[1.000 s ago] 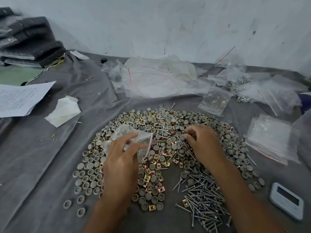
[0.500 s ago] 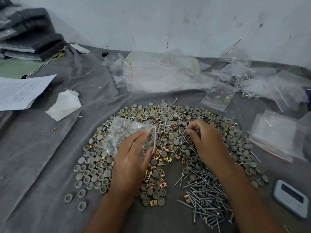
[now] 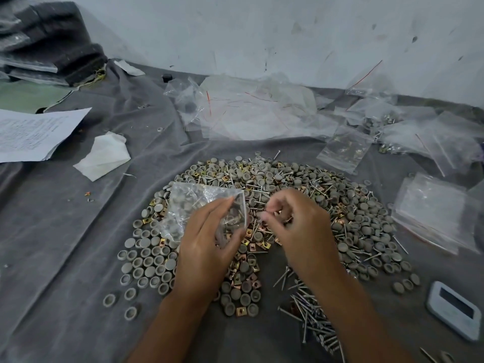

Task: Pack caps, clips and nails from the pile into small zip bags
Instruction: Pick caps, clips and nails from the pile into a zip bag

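Head view — crinkly clear bag point(image 3: 193, 205), round caps point(image 3: 146, 260)

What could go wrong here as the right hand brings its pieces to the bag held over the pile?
1. The small clear zip bag, gripped by the left hand, looks crumpled, so its mouth may be narrow and the small pieces pinched by the right hand could miss it.
2. Sharp steel nails could pierce the thin plastic.
3. Dropped pieces would vanish into the mixed pile of grey round caps and brass square clips.
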